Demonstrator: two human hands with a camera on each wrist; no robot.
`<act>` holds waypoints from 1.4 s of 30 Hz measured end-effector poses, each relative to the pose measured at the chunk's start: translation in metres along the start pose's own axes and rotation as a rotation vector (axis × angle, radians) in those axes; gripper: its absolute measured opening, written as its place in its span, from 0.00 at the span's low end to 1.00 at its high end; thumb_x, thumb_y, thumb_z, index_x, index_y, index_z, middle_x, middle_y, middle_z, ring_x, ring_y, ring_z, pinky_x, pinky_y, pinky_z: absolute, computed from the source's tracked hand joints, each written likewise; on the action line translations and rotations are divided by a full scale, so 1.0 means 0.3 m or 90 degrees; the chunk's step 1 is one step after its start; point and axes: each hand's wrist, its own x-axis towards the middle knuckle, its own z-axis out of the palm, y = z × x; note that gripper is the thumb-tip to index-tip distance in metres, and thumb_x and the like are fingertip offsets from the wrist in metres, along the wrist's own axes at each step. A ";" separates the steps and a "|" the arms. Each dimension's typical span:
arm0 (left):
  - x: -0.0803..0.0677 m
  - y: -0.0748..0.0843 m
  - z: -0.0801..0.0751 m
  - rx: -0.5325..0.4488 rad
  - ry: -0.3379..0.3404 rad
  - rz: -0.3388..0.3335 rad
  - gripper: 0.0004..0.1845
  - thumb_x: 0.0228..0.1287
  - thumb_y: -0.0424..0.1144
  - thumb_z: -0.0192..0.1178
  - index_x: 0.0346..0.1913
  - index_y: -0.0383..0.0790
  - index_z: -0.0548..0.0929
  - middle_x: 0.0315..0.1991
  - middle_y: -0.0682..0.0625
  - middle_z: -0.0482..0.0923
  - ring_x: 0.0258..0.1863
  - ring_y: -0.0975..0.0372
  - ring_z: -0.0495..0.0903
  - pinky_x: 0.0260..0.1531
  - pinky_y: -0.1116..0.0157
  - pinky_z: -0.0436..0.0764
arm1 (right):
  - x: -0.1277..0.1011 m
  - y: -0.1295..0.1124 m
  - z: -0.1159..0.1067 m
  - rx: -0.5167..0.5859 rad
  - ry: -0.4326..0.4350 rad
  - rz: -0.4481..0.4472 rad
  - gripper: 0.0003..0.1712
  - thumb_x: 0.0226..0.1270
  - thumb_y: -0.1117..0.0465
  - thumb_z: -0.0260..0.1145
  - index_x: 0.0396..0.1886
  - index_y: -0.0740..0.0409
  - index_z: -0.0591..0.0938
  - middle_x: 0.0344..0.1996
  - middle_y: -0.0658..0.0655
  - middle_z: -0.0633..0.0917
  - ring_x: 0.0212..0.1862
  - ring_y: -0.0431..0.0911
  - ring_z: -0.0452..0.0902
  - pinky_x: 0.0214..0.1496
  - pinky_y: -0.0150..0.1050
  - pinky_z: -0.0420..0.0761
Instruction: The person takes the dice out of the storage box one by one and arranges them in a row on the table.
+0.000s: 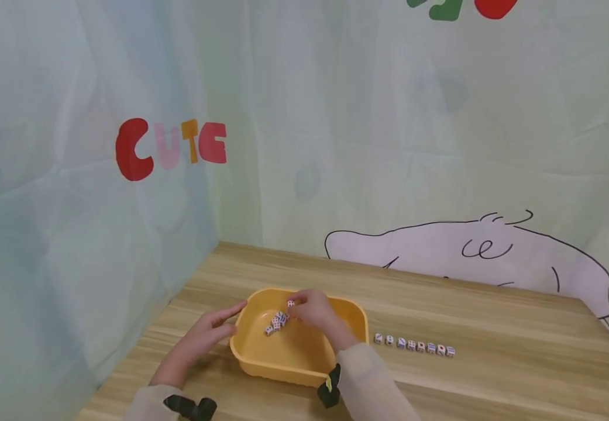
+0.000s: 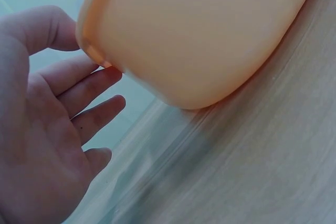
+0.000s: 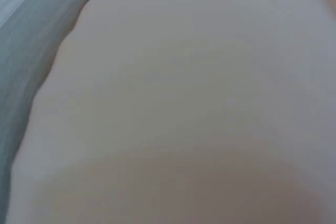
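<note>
A yellow plastic basin (image 1: 283, 374) sits on the wooden table, with a small cluster of white dice (image 1: 276, 323) inside. My right hand (image 1: 315, 310) reaches over the basin's right side and pinches a die (image 1: 291, 303) between thumb and fingertips, just above the far end of the cluster. At the left rim, my left hand (image 1: 206, 336) touches the basin with thumb and fingertips. In the left wrist view, the fingers (image 2: 89, 80) extend fairly straight against the rim, palm off the wall. A pale blurred surface fills most of the right wrist view, hiding the right fingers.
To the basin's right, several dice (image 1: 421, 347) stand in a line on the wooden table (image 1: 494, 327). Printed cloth walls (image 1: 293, 146) rise behind the table and along its left. Dark straps with camera mounts (image 1: 191, 406) sit at both sleeves.
</note>
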 end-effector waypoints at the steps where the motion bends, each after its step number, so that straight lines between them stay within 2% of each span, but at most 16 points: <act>1: 0.001 -0.001 0.002 0.000 0.000 -0.002 0.31 0.62 0.34 0.54 0.69 0.30 0.65 0.70 0.37 0.62 0.70 0.42 0.57 0.65 0.44 0.61 | -0.004 -0.001 -0.007 -0.002 0.001 -0.009 0.14 0.59 0.67 0.67 0.45 0.69 0.84 0.23 0.53 0.81 0.23 0.40 0.72 0.23 0.30 0.71; 9: 0.004 0.002 0.010 0.014 0.013 -0.017 0.30 0.62 0.34 0.54 0.69 0.32 0.66 0.69 0.38 0.63 0.70 0.42 0.58 0.65 0.45 0.62 | -0.048 0.000 -0.095 -0.060 0.002 -0.069 0.15 0.62 0.63 0.66 0.46 0.66 0.84 0.22 0.51 0.81 0.24 0.40 0.72 0.23 0.31 0.71; 15: 0.006 -0.007 0.006 0.012 0.011 -0.013 0.30 0.62 0.34 0.55 0.69 0.31 0.66 0.69 0.38 0.63 0.69 0.42 0.57 0.65 0.44 0.61 | -0.098 0.007 -0.193 -0.088 -0.005 -0.065 0.16 0.64 0.60 0.65 0.48 0.63 0.83 0.24 0.50 0.80 0.26 0.41 0.72 0.27 0.34 0.72; 19: 0.007 -0.006 0.006 0.013 0.005 -0.001 0.30 0.63 0.34 0.54 0.69 0.30 0.66 0.69 0.37 0.63 0.69 0.41 0.58 0.64 0.44 0.62 | -0.141 0.025 -0.266 -0.096 0.013 -0.066 0.14 0.64 0.61 0.66 0.47 0.62 0.84 0.24 0.50 0.80 0.28 0.42 0.73 0.28 0.35 0.74; 26: 0.004 0.002 0.009 0.015 0.011 -0.017 0.30 0.63 0.34 0.54 0.69 0.32 0.66 0.69 0.39 0.63 0.69 0.42 0.58 0.64 0.46 0.63 | -0.225 0.088 -0.409 -0.121 0.057 -0.049 0.14 0.63 0.62 0.66 0.47 0.62 0.83 0.24 0.51 0.81 0.29 0.42 0.73 0.30 0.34 0.76; 32: 0.001 0.006 0.005 0.025 0.011 -0.008 0.30 0.64 0.34 0.54 0.69 0.31 0.65 0.69 0.38 0.62 0.69 0.41 0.59 0.65 0.45 0.62 | -0.308 0.165 -0.515 -0.141 0.071 -0.018 0.15 0.63 0.62 0.65 0.48 0.63 0.82 0.25 0.52 0.81 0.29 0.43 0.73 0.28 0.34 0.76; 36: -0.003 0.008 0.003 0.025 0.009 0.000 0.30 0.63 0.34 0.54 0.69 0.31 0.65 0.69 0.37 0.62 0.69 0.41 0.59 0.64 0.45 0.63 | -0.357 0.226 -0.574 -0.155 0.074 -0.027 0.16 0.63 0.62 0.66 0.48 0.66 0.82 0.25 0.55 0.81 0.27 0.42 0.72 0.27 0.33 0.74; 42: -0.003 0.004 0.007 0.022 0.009 -0.002 0.30 0.64 0.34 0.54 0.69 0.30 0.65 0.69 0.37 0.62 0.69 0.41 0.59 0.64 0.45 0.63 | -0.422 0.303 -0.658 -0.199 0.094 -0.023 0.16 0.62 0.62 0.67 0.46 0.69 0.82 0.24 0.51 0.80 0.25 0.38 0.69 0.25 0.32 0.72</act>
